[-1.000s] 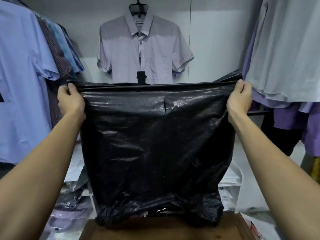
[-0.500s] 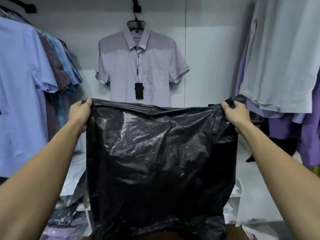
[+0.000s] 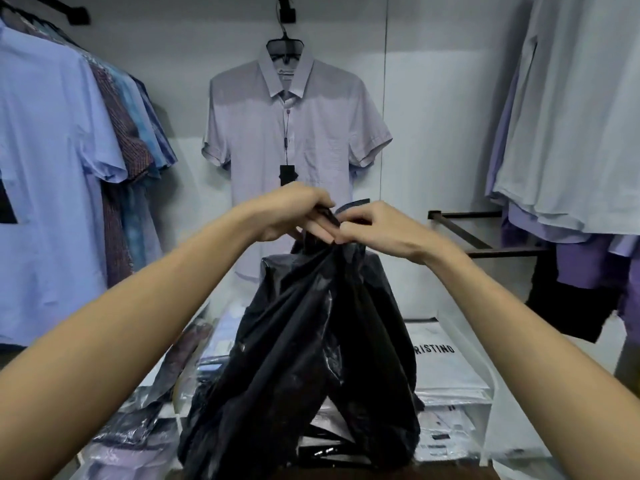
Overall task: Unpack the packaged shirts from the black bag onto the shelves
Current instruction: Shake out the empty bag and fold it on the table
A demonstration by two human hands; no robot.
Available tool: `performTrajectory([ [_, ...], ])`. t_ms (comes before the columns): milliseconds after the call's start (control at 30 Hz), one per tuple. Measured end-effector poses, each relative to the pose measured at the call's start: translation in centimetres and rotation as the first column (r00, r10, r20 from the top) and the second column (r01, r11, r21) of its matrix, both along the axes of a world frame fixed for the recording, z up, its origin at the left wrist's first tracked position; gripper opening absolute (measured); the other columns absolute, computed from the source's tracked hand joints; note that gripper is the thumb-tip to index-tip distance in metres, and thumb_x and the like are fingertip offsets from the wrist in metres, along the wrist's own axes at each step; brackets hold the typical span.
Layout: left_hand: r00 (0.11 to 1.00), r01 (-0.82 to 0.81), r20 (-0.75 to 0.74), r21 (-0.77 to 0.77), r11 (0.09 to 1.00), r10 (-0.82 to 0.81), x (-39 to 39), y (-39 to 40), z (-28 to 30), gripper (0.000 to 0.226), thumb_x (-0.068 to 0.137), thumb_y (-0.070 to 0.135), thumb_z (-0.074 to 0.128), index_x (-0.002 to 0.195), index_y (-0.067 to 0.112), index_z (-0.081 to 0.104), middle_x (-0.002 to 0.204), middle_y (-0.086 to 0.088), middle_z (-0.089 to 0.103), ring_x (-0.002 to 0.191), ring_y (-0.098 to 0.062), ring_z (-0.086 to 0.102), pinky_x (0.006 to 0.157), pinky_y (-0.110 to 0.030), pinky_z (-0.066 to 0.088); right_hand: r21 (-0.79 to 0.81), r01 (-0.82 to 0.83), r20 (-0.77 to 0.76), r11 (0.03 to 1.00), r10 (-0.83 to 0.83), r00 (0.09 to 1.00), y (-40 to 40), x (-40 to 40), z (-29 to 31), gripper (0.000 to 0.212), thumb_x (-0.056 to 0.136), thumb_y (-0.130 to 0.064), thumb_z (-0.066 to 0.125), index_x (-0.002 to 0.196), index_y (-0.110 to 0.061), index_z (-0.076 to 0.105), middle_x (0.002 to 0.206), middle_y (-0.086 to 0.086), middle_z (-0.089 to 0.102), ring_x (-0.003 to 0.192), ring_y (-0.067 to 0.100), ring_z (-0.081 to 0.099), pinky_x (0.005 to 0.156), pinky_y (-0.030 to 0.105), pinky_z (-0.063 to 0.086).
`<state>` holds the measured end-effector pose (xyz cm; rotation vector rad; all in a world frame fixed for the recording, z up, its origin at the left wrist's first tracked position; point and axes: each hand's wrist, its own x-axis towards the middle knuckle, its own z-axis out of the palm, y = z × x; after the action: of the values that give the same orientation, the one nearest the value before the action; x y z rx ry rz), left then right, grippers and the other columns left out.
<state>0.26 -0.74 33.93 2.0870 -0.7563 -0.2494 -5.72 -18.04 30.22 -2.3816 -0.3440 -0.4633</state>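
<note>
black bag (image 3: 311, 341) before packaged shirts (image 3: 446, 368) — hanging shirt (image 3: 294, 133) behind

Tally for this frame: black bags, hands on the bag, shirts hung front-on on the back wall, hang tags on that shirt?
Black bag: 1
Hands gripping its gathered top: 2, left hand and right hand
Pale short-sleeved shirt on the back wall: 1
Black hang tag: 1
Total: 5
</note>
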Motion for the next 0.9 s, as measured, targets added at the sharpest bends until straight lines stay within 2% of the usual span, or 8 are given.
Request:
performTrajectory([
  [100,0.991,0.132,0.024,-0.166,0.977,-0.13,-0.5,-0.2,0.0,0.023,0.1,0.024,0.052,0.094,0.012,0.071,0.083,-0.006,0.073,0.075,-0.018,0.07,0.084,-0.042,0.048,-0.247,0.112,0.125,0.962,-0.083,0.989,0.7,-0.1,0.0,0.037,0.084,-0.045,0.079,0.064,-0.028,0.053,0.06,-0.013,0.051,0.057,0.003,0.052,0.053,0.012,0.038],
  [200,0.962,0.163,0.26,-0.302,0.939,-0.084,1.0,2.3,-0.1,0.022,0.079,0.013,0.056,0.091,0.018,0.075,0.086,-0.001,0.067,0.077,-0.009,0.059,0.076,-0.03,0.057,-0.115,0.116,0.132,0.987,-0.101,0.986,-1.1,0.2,-0.4,0.029,0.09,-0.013,0.065,0.064,-0.014,0.051,0.061,-0.007,0.049,0.062,0.011,0.048,0.053,0.016,0.034],
  [300,0.907,0.259,0.344,-0.009,0.966,-0.24,3.3,4.9,-1.9,0.042,0.069,0.005,0.061,0.106,0.021,0.071,0.115,-0.001,0.07,0.104,-0.01,0.061,0.086,-0.023,0.052,0.285,0.017,0.027,0.958,-0.026,0.999,-3.2,-1.0,-0.3,0.014,0.09,0.002,0.055,0.08,-0.006,0.06,0.067,0.0,0.051,0.054,0.004,0.047,0.053,0.02,0.035],
  [400,0.872,0.259,0.305,0.374,0.891,-0.382,4.8,5.0,-4.4,0.051,0.078,0.021,0.083,0.123,0.037,0.066,0.115,0.004,0.069,0.108,-0.012,0.062,0.096,-0.024,0.044,0.416,-0.033,0.016,0.909,0.029,0.999,-4.6,-1.9,-0.1,0.018,0.091,0.011,0.048,0.089,-0.002,0.06,0.056,-0.008,0.055,0.043,-0.004,0.048,0.046,0.013,0.037],
  [467,0.886,0.227,0.285,0.419,0.879,-0.365,5.2,4.8,-5.4,0.047,0.078,0.034,0.088,0.118,0.04,0.064,0.106,0.005,0.07,0.1,-0.018,0.062,0.093,-0.029,0.045,0.476,-0.03,-0.013,0.879,0.041,0.999,-5.4,-2.1,-0.4,0.022,0.092,0.013,0.044,0.086,-0.002,0.059,0.05,-0.011,0.059,0.042,-0.002,0.053,0.042,0.009,0.04],
  [600,0.882,0.271,0.292,0.327,0.905,-0.37,5.1,4.5,-7.2,0.039,0.084,0.05,0.078,0.118,0.047,0.06,0.112,0.005,0.061,0.098,-0.024,0.059,0.093,-0.034,0.046,0.704,-0.025,0.017,0.71,0.018,1.0,-7.7,-1.5,-1.3,0.031,0.09,0.015,0.043,0.09,-0.004,0.067,0.069,0.002,0.071,0.062,0.013,0.068,0.06,0.021,0.058],
  [733,0.842,0.249,0.394,0.323,0.913,-0.369,3.1,2.0,-7.5,0.034,0.088,0.04,0.043,0.107,0.039,0.072,0.094,0.007,0.045,0.092,-0.012,0.047,0.093,-0.034,0.043,0.685,-0.014,0.014,0.728,0.006,1.0,-8.3,-1.5,-1.9,0.036,0.091,0.014,0.041,0.09,-0.01,0.069,0.071,0.001,0.071,0.063,0.011,0.067,0.055,0.02,0.056],
  [900,0.578,-0.094,0.546,0.783,0.615,-0.606,2.6,2.3,-6.4,0.048,0.082,0.055,0.018,0.096,0.041,0.061,0.091,0.007,0.044,0.09,-0.009,0.045,0.085,-0.035,0.028,0.671,0.025,0.034,0.741,-0.065,0.997,-9.1,-1.8,-2.4,0.039,0.091,0.012,0.04,0.081,-0.014,0.067,0.068,-0.004,0.067,0.062,0.008,0.063,0.057,0.018,0.053],
])
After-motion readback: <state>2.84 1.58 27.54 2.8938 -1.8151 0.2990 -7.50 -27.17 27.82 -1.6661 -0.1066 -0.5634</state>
